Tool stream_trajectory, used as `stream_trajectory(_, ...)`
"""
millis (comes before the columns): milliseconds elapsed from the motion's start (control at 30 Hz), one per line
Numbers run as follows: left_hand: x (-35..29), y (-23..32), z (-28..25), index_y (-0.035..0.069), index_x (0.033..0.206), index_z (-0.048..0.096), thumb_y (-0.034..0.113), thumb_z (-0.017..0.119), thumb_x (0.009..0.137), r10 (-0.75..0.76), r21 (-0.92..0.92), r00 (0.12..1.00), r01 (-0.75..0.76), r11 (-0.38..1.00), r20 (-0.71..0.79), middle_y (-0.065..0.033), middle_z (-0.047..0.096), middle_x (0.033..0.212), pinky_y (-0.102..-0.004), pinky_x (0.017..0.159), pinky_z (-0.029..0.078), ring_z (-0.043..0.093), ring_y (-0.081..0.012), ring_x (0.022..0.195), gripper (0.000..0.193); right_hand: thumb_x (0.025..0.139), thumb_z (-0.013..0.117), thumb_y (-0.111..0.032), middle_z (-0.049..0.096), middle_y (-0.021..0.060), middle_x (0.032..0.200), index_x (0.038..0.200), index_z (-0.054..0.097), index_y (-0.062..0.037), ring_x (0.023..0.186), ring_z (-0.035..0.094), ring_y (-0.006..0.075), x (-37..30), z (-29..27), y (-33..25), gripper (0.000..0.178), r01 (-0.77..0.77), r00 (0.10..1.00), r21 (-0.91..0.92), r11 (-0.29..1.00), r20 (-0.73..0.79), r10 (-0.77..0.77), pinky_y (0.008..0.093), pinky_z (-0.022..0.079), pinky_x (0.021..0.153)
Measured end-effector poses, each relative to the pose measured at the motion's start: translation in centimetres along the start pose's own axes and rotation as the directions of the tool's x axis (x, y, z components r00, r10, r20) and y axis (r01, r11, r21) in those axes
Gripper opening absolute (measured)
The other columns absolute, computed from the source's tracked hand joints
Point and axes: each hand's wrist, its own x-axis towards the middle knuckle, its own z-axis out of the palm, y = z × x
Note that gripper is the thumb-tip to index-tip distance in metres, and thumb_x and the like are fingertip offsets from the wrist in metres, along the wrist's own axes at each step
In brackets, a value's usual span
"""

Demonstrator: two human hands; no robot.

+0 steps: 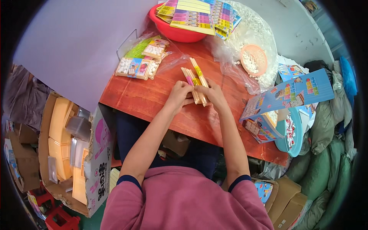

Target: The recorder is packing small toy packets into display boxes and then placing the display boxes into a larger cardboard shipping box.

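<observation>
Near the middle of the red-brown table (153, 101), my left hand (180, 95) and my right hand (214, 95) close round the near end of several slim flat packs (196, 79). The packs stand on edge, side by side, so mostly their pale edges show, with yellow and pink bands. One on the right sticks out farther than the others. My fingers wrap both sides of the bundle, and the thumbs are near each other. To the left lie flat trays (134, 68) of white pieces with printed picture bands, beside clear plastic and a green piece.
A red basin (180, 35) at the back holds printed card sheets (193, 19). A plastic bag of white pieces (245, 19) has a peach basket (262, 53) in it. At right stand an open blue carton (264, 128) and a teal basin (294, 147). A cardboard box (48, 130) of trays sits left.
</observation>
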Motion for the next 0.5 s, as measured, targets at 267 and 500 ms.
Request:
stream_trajectory(267,-3.6,1.6,1.3,0.004,0.126,0.039,0.023,0.065,0.086,-0.041,0.118,0.995,0.051,0.992,-0.089,-0.0101,0.059,0.106,-0.0320,0.074,0.053,0.061,-0.0170,0.093,0.051,0.075,0.066,-0.042,0.043,0.0314,0.125,0.138,0.021,0.0028,0.110,0.050,0.0469,-4.3,4.6,0.0,0.089,0.156,0.971,-0.557,0.816,-0.067,-0.231,0.0448,0.045,0.088)
stream_trajectory(500,-9.8,2.5,-5.5,0.002,0.125,0.041,0.002,0.061,0.078,0.213,-0.133,0.958,-0.240,0.962,-0.193,-0.0120,0.058,0.113,-0.0330,0.086,0.050,0.060,-0.0203,0.101,0.050,0.078,0.071,-0.040,0.056,0.0224,0.118,0.128,0.044,0.0053,0.106,0.056,0.0284,-3.8,6.5,-7.2,0.073,0.339,0.902,-0.216,0.916,0.352,-0.251,0.0343,0.045,0.090)
